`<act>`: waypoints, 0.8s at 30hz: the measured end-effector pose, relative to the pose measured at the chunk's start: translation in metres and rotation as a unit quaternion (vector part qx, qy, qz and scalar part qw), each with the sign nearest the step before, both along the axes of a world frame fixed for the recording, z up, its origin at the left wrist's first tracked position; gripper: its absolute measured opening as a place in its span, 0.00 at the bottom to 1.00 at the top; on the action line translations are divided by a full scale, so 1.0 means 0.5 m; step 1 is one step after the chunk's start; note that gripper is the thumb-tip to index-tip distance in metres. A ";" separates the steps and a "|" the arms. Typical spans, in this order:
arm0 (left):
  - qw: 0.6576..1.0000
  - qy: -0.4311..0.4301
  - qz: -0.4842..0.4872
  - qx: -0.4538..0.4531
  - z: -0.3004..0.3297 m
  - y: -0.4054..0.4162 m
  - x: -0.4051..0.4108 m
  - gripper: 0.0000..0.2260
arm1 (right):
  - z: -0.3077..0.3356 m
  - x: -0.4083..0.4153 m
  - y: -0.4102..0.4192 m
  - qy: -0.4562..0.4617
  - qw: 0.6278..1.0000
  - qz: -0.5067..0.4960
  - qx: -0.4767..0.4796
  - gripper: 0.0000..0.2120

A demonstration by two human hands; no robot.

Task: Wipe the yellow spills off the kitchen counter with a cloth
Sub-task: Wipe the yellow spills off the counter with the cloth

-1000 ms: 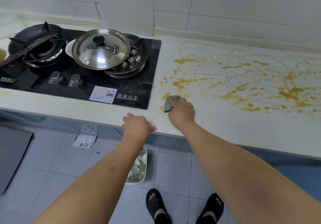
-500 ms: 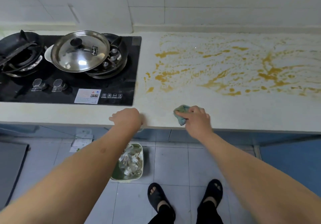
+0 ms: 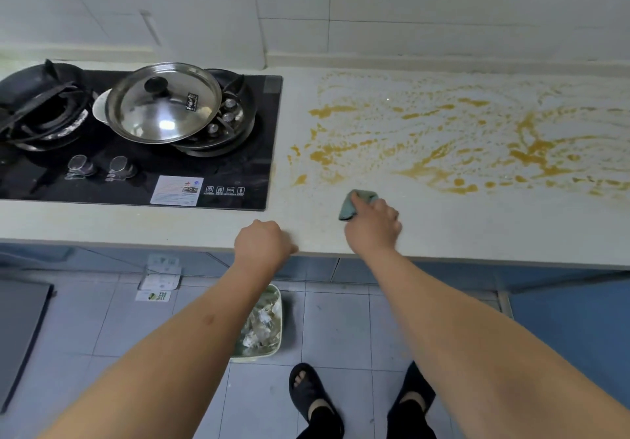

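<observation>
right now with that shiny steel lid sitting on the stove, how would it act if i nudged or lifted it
The steel lid sits tilted and off-centre over the burner, so a nudge would probably make it slide or rock. It looks thin and rigid, likely light for its width. The black knob seems the surest grip, since the polished dome looks slippery.

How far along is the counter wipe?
Early. Done: only the front strip of the counter looks free of yellow. In hand: the right hand grips the cloth on the counter, just short of the nearest blotches; the left hand rests on the counter edge. Left: the yellow spills cover most of the surface right of the stove.
</observation>
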State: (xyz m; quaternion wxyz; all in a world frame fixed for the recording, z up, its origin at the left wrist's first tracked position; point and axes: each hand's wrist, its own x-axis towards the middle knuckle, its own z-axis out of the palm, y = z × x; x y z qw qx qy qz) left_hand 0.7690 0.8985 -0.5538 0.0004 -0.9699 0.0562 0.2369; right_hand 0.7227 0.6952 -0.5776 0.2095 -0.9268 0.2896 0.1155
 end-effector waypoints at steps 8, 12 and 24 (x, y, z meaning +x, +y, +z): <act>0.998 -0.027 -0.051 -0.016 -0.011 0.031 -0.006 0.11 | -0.013 0.038 0.178 -0.020 0.973 0.228 0.015 0.31; 0.998 0.002 -0.058 -0.003 0.013 0.016 0.002 0.15 | -0.011 -0.038 0.075 -0.019 0.957 0.289 0.035 0.33; 0.996 0.024 0.071 -0.049 0.021 -0.047 -0.009 0.19 | -0.006 -0.141 -0.208 0.034 0.980 -0.191 -0.047 0.29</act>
